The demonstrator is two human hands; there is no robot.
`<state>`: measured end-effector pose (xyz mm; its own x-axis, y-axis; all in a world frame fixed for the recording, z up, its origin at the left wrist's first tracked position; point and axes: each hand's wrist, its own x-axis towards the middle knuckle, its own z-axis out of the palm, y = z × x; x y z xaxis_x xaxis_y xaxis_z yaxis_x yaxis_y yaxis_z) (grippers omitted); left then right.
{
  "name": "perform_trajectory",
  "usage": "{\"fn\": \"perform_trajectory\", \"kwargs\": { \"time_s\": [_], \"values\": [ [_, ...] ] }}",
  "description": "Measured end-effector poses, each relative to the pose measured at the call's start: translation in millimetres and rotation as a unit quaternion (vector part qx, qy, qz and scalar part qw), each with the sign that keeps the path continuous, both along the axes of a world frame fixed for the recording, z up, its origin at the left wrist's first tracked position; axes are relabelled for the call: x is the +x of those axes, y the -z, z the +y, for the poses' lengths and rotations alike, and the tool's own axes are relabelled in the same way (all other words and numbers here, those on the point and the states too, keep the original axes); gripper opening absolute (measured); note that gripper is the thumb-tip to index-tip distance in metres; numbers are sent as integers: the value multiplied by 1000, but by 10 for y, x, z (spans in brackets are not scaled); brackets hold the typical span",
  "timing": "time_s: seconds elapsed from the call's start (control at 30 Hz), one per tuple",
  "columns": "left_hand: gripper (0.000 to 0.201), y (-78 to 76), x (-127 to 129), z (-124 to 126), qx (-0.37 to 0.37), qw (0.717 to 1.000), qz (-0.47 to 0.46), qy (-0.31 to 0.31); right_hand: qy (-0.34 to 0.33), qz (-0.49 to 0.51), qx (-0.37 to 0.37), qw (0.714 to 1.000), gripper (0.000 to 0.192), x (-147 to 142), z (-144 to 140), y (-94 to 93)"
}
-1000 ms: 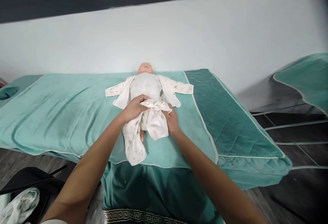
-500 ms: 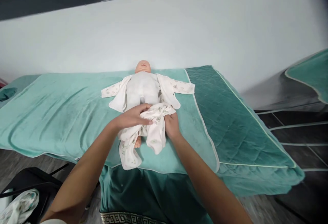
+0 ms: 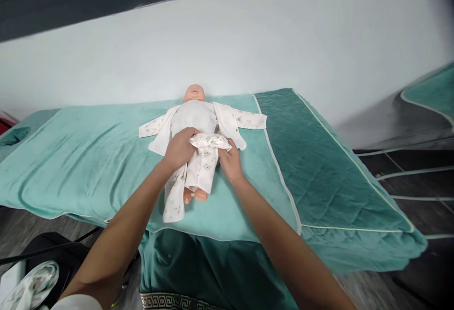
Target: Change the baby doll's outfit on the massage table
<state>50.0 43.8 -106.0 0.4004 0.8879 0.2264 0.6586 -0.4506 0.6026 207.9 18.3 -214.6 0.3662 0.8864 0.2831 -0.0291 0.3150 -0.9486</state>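
Note:
A baby doll (image 3: pixel 194 93) lies on its back with its head toward the wall. Its white printed jacket (image 3: pixel 227 119) hangs open over a pale torso, both sleeves spread sideways. Printed baby pants (image 3: pixel 204 168) are bunched at the doll's hips; one leg covers the doll's leg down to the foot, and the other pant leg lies flat to the left. My left hand (image 3: pixel 180 149) grips the left side of the bunched waistband, fingers closed. My right hand (image 3: pixel 231 162) pinches the waistband's right side. Both bare feet show below the cloth.
A light green blanket (image 3: pixel 88 158) covers the bed, with a darker quilted cover (image 3: pixel 329 172) at right. The white wall (image 3: pixel 213 45) rises right behind. At lower left a black chair (image 3: pixel 60 253) holds a crumpled printed cloth (image 3: pixel 35 286). A metal rack (image 3: pixel 411 175) stands at right.
The pants have moved up toward the doll's hips, and the right-hand pant leg now lies straight along the doll's leg. Both hands moved up with the waistband, and the feet came into view.

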Motion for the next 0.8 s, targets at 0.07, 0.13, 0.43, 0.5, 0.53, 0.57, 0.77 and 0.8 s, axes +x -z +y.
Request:
{"fn": "perform_trajectory", "kwargs": {
  "time_s": [0.07, 0.13, 0.43, 0.5, 0.53, 0.57, 0.77, 0.8],
  "values": [
    [18, 37, 12, 50, 23, 999, -16, -19, 20, -35, 8, 999, 16, 4, 86, 24],
    [17, 57, 0, 92, 17, 998, -53, -43, 41, -65, 13, 997, 16, 10, 180, 34],
    [31, 95, -442, 225, -255, 931, -252, 65, 49, -123, 64, 989, 26, 12, 227, -25],
    [37, 173, -560, 264, -308, 897, -298, 106, 18, -165, 103, 981, 29, 34, 150, -118],
    [39, 222, -601, 281, -329, 879, -326, 116, -13, -203, 123, 971, 30, 47, 120, -196],
    [40, 275, -627, 296, -345, 861, -354, 118, -55, -249, 132, 958, 29, 57, 101, -296],
    [37, 522, -573, 333, -336, 813, -466, 90, -271, -409, -52, 870, 37, -86, 284, -1008],
    [36, 547, -566, 337, -337, 808, -476, 85, -286, -400, -76, 867, 36, -137, 341, -1064]
  ]
}}
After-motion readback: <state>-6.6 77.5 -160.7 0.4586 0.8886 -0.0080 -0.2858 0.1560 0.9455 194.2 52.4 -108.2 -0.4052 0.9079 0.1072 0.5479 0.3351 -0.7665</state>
